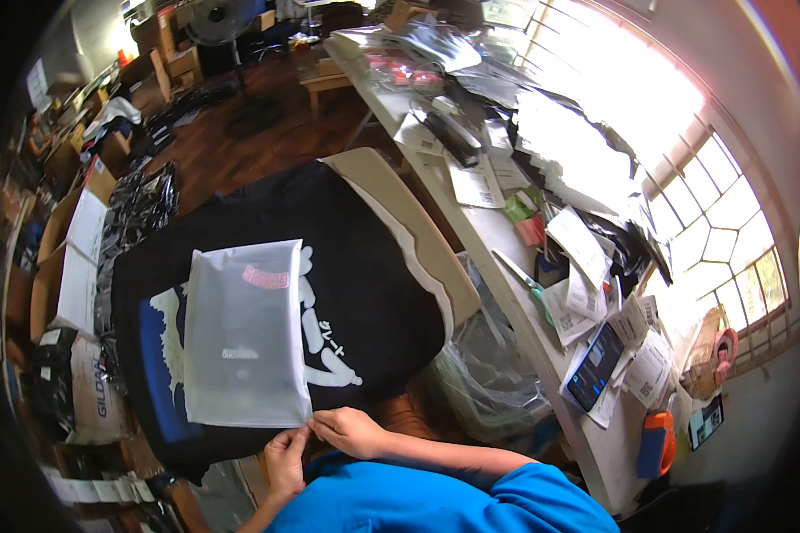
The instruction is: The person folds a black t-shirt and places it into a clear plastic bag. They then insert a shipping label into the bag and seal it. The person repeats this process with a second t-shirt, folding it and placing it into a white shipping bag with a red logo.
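A frosted plastic garment bag (247, 333) with a pale folded item showing through lies on black printed fabric (373, 266), which is spread over a surface in front of me. My left hand (288, 463) and my right hand (350, 432) meet at the bag's near right corner. Fingertips of both hands pinch that corner, thumbs close together. White balloon-like shapes and lettering show on the fabric right of the bag, with a blue printed patch at its left.
A long white table (467, 220) at the right bears scissors (523, 276), labels, a smartphone (595, 366) and an orange-and-blue tape dispenser (655, 445). Cardboard boxes (73, 246) and black plastic packages (140, 200) stand at the left. A fan (217, 20) is at the back.
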Motion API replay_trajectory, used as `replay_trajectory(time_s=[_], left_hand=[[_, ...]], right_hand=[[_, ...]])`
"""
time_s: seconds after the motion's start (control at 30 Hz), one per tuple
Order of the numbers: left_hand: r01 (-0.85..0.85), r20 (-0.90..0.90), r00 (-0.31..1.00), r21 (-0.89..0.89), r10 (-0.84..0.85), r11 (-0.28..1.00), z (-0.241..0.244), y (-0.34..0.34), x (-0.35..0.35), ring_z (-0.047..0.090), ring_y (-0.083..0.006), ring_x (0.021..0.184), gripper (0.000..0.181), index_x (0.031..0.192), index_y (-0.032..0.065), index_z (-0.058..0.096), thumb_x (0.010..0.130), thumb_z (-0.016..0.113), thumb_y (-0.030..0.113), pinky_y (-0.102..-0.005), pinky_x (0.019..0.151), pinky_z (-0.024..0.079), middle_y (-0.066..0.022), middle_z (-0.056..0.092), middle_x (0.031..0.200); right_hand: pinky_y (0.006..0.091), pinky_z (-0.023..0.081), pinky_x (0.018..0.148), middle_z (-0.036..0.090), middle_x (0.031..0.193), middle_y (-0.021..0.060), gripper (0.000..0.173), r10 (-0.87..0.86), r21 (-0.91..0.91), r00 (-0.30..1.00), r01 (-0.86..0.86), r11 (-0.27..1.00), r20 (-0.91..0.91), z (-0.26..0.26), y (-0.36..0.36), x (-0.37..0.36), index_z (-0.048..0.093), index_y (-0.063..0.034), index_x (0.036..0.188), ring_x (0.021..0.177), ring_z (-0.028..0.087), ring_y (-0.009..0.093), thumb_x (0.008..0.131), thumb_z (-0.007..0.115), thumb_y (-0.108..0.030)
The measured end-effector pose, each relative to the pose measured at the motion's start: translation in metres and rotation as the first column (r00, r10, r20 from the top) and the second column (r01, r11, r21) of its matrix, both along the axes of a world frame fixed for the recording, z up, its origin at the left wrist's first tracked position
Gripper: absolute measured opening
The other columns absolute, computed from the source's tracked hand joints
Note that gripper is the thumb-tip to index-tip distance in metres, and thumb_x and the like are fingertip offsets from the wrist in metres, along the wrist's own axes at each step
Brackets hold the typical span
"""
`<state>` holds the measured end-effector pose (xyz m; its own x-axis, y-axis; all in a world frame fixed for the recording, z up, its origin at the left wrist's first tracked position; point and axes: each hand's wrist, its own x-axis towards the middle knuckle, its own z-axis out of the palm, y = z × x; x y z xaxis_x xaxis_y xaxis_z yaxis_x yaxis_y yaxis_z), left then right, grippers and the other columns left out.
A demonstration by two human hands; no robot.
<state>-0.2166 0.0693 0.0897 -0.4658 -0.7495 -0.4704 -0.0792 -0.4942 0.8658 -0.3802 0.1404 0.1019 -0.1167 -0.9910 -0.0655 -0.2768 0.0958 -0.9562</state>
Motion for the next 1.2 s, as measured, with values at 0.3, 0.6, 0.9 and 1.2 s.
replay_trajectory(time_s=[0.3, 0.6, 0.9, 1.2], left_hand=[[-0.078, 0.022, 0.997, 0.115, 0.076, 0.99, 0.012, 0.004, -0.004, 0.049, -0.0023, 0.058, 0.015, 0.089, 0.005, 0.069, 0.091, 0.067, 0.02, -0.0177, 0.051, 0.036, 0.0033, 0.062, 0.072], [-0.579, 0.0, 0.815, 0.041, 0.58, 0.814, 0.038, -0.063, 0.072, 0.032, 0.0003, 0.041, 0.018, 0.087, 0.0118, 0.063, 0.088, 0.069, 0.029, -0.0175, 0.034, 0.022, 0.007, 0.051, 0.067], [-0.44, -0.08, 0.868, -0.578, 0.489, 0.687, 0.04, -0.055, 0.081, 0.03, 0.0021, 0.051, 0.018, 0.109, 0.0061, 0.061, 0.095, 0.055, 0.015, -0.0155, 0.043, 0.02, 0.0056, 0.044, 0.073], [0.054, 0.148, 0.965, -0.921, 0.218, 0.386, 0.066, -0.037, 0.051, 0.046, -0.0112, 0.048, 0.007, 0.087, 0.0033, 0.066, 0.082, 0.065, -0.001, -0.0244, 0.045, 0.035, -0.0044, 0.057, 0.067]], right_hand=[[0.0463, 0.046, 0.063, 0.057, 0.072, 0.0206, 0.025, -0.007, -0.096, 0.998, 0.001, 0.995, -0.059, -0.009, 0.003, 0.005, 0.054, -0.0002, 0.084, 0.07, 0.058, 0.04, 0.097, 0.051, -0.021], [0.0469, 0.049, 0.065, 0.061, 0.075, 0.0195, 0.022, -0.04, 0.057, 0.966, 0.057, 0.997, -0.254, 0.029, 0.028, -0.051, 0.059, -0.0032, 0.087, 0.072, 0.062, 0.039, 0.092, 0.054, -0.024], [0.0433, 0.048, 0.085, 0.065, 0.103, 0.0155, 0.036, -0.434, -0.471, -0.243, 0.68, 0.561, -0.867, 0.133, 0.104, -0.27, 0.06, -0.0038, 0.114, 0.101, 0.061, 0.032, 0.079, 0.064, -0.012], [0.045, 0.05, 0.085, 0.067, 0.093, 0.0189, 0.034, -0.235, -0.163, -0.027, 0.799, 0.578, -0.972, 0.109, 0.174, -0.385, 0.068, -0.007, 0.104, 0.094, 0.064, 0.037, 0.076, 0.064, -0.026]])
